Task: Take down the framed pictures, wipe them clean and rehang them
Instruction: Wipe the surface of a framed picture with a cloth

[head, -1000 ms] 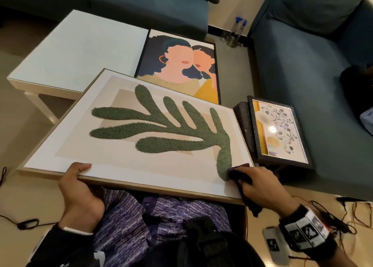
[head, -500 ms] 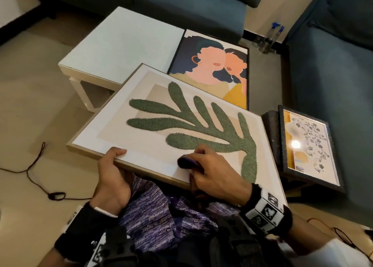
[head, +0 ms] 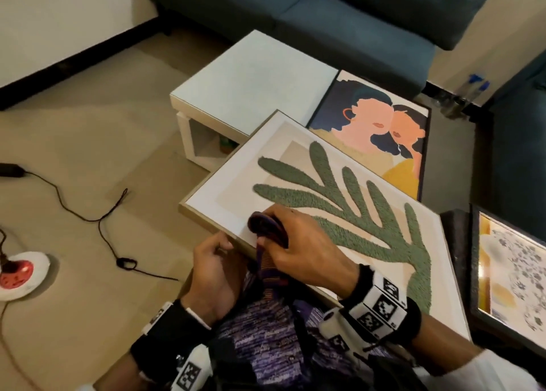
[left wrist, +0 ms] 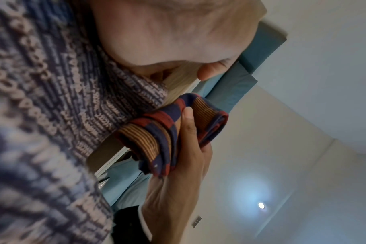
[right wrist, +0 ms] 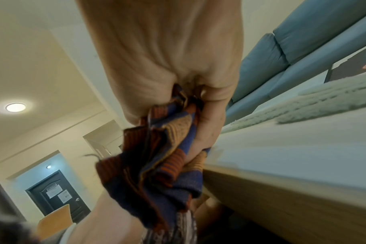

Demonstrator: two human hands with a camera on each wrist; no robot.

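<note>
A large light-wood framed picture of a green leaf [head: 339,213] lies tilted across my lap. My right hand [head: 295,242] grips a bunched cloth [head: 267,228], striped dark blue, red and orange, and presses it on the glass near the picture's near-left corner. My left hand [head: 212,260] holds the frame's near edge just left of the cloth, thumb on top. The left wrist view shows that thumb [left wrist: 211,71] over the frame edge [left wrist: 182,77] and the cloth [left wrist: 167,132]. The right wrist view shows the cloth [right wrist: 157,156] against the picture [right wrist: 282,148].
A black-framed portrait of two faces [head: 378,136] lies beyond the leaf picture, beside a white low table [head: 254,77]. A small dark-framed floral picture [head: 508,278] leans at the right against a blue sofa [head: 520,160]. Cables [head: 97,213] and a red-white power socket [head: 20,272] lie on the floor at left.
My right hand has slid the cloth leftward along the picture's near side, from the leaf's stem to the near-left corner. My left hand keeps its hold on the frame's near edge.
</note>
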